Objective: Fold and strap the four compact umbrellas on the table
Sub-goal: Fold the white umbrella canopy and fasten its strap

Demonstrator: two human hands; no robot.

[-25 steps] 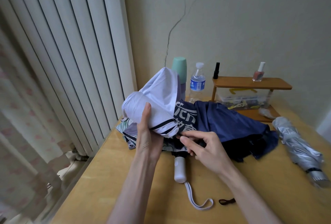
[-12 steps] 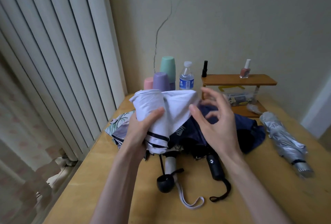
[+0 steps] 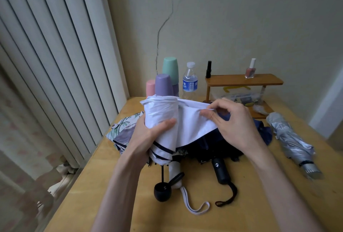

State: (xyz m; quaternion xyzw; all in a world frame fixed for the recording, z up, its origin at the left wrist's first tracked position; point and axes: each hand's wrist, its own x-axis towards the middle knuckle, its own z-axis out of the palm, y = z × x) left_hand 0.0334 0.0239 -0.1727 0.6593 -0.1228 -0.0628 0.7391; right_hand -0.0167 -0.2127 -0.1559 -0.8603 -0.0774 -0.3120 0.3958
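Left fingers [image 3: 165,123] around smooth rolled white umbrella [image 3: 160,110], right fingers [image 3: 211,116] in pinch on its flap.

Clear tabletop [image 3: 259,204] front right, between the black handle [image 3: 221,173] and the silver umbrella [image 3: 291,139]; a narrow strip also runs along the left edge. Centre blocked: white umbrella [image 3: 161,113] raised over the heaped navy umbrella [image 3: 263,132] and floral umbrella [image 3: 122,129], straps [image 3: 185,197] trailing forward. Back edge walled by cups [image 3: 164,85], bottle [image 3: 189,81], wooden shelf [image 3: 243,81].
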